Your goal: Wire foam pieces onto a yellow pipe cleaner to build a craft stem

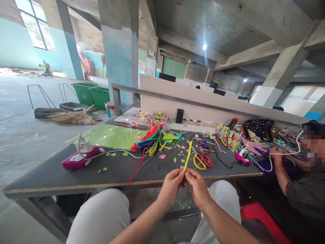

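Note:
A yellow fuzzy strip (188, 156) stands up between my two hands, just over the table's front edge. My left hand (174, 180) pinches its lower end from one side, and my right hand (195, 181) closes on the same end from the other. The fingers of both hands nearly touch. Beyond the strip lie scissors with red and yellow handles (199, 162), partly crossed by a thin wire loop. A bundle of coloured pipe cleaners (149, 138) rests to the left, near a pink paper star (162, 157).
A magenta power strip (77, 160) with a white plug sits at the left of the table (56, 178). A black phone (179, 116) stands at the back. A person works at the right, one hand (276, 154) near pink sheets and cables.

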### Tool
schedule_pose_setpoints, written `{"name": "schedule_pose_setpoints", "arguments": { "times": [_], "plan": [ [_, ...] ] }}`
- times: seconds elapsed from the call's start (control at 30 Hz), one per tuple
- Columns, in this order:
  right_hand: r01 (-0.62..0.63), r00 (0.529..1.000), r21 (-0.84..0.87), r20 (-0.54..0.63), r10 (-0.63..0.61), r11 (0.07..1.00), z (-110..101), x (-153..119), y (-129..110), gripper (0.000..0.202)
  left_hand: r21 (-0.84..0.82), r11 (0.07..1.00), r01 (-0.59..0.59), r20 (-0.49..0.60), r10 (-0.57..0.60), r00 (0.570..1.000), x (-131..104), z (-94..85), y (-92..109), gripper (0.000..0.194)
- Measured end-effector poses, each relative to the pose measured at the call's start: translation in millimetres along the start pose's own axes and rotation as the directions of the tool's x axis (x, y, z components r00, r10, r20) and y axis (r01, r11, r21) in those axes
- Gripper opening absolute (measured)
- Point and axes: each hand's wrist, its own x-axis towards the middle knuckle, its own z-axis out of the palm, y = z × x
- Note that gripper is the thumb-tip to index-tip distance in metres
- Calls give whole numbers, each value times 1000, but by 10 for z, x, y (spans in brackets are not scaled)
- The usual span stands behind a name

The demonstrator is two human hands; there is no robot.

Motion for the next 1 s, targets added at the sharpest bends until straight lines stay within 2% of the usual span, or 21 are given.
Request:
{"name": "schedule_pose_setpoints", "arguments": {
  "times": [0.13,0.27,0.37,0.5,0.6,0.83,1.0],
  "plan": [
    [-53,996,32,-69,55,998,-63,158,-61,27,-110,988,111,98,-100,990,12,-6,16,27],
    [-21,990,52,-137,28,998,-154,246,-140,21,-180,970,162,109,-144,984,11,1,26,31],
    [-42,988,60,-148,50,997,-156,238,-145,25,-116,979,165,98,-154,983,10,4,-17,28],
    [-44,991,83,-119,53,996,-106,184,-92,25,-53,994,101,75,-96,993,26,-2,-99,23],
    [-72,991,33,-113,75,997,-88,146,-21,25,-34,996,77,39,-76,996,40,-8,-133,24],
    [-58,978,-80,-203,41,995,-157,165,-18,25,-14,987,160,52,-159,986,11,-4,-182,28],
    [-35,966,-151,-259,-6,988,-157,167,-55,21,114,982,152,18,-155,988,9,18,-253,29]
  ]
}}
